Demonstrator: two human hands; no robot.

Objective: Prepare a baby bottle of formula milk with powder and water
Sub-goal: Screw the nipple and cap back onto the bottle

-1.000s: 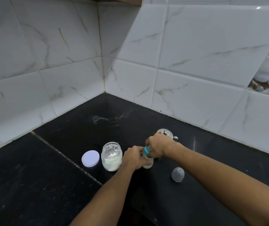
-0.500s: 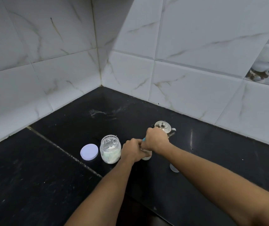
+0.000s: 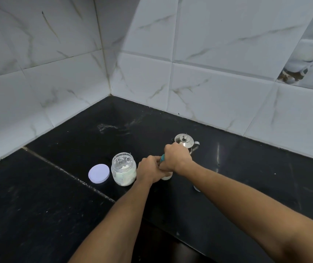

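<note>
The baby bottle (image 3: 167, 176) stands on the black counter, mostly hidden by both hands; only its pale base and a bit of teal collar show. My left hand (image 3: 150, 170) is wrapped around the bottle's body. My right hand (image 3: 176, 158) covers and grips the teal top from above. To the left stands an open clear jar (image 3: 123, 170) holding white powder, with its white lid (image 3: 98, 173) lying flat beside it. A small steel kettle (image 3: 185, 141) sits just behind my right hand.
A clear bottle cap (image 3: 197, 188) peeks out from under my right forearm on the black counter (image 3: 57, 215). White marble-look tiled walls meet in a corner behind. A seam runs diagonally across the counter at left. The counter's front edge lies below my arms.
Both hands stay on the bottle; the right hand has closed further over the teal top, hiding more of it. The camera has tilted, and my right forearm now covers most of the clear cap.
</note>
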